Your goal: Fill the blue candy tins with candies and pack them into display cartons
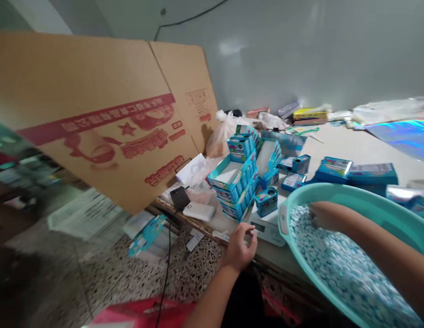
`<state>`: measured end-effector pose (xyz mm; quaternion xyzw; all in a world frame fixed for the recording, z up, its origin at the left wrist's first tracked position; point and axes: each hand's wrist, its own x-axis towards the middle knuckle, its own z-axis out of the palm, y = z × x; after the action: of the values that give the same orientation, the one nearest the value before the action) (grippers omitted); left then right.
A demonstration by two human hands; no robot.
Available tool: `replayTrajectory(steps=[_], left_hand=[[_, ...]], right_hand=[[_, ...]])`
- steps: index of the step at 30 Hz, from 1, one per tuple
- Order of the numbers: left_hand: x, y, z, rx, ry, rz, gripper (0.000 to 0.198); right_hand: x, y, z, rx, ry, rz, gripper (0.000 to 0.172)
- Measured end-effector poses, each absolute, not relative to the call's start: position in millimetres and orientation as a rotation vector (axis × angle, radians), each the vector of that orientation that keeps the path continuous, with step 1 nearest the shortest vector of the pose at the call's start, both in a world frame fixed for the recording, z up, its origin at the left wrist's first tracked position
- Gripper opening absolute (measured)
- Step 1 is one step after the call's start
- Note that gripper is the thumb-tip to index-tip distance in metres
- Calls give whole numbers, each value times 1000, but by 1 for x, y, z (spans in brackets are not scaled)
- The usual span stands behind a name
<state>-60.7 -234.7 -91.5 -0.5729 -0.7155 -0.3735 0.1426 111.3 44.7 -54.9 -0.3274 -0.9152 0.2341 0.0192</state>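
Note:
My right hand [323, 215] reaches into a turquoise plastic basin [365, 193], its fingers sunk among small blue and white pellets [349, 259] and hidden there. In front of a white digital scale [269, 231], my left hand [241, 248] is curled at the table's edge. A tiny white bit shows at its fingertips, too small to name. One small blue box [266, 201] stands on the scale. Left of it, blue display trays [230, 177] are stacked, with another small blue box [240, 146] on top. More small blue boxes [294, 181] lie behind the scale.
A large printed cardboard sheet [130, 118] rises at the left. A white power bank [199, 211] and a dark phone-like object [179, 197] lie near the table edge. Flat blue cartons [335, 169] sit behind the basin. A black cable [168, 255] hangs toward the floor.

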Motion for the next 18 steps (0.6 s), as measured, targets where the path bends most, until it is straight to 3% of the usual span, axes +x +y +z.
replayTrajectory(steps=[5, 10, 15, 18], left_hand=[[-57, -244, -116, -1742, -2038, -961, 9], [-61, -241, -117, -1813, -1946, -919, 5], [-65, -238, -109, -1971, -1787, -680, 13], [-69, -233, -102, -2133, -1711, -636, 5]], right_hand=[[105, 44, -46, -1072, -3122, 661, 33], [103, 48, -40, -1127, -3228, 625, 15], [108, 51, -26, -1023, -3329, 557, 25], [110, 56, -19, -1101, -3305, 583, 26]])
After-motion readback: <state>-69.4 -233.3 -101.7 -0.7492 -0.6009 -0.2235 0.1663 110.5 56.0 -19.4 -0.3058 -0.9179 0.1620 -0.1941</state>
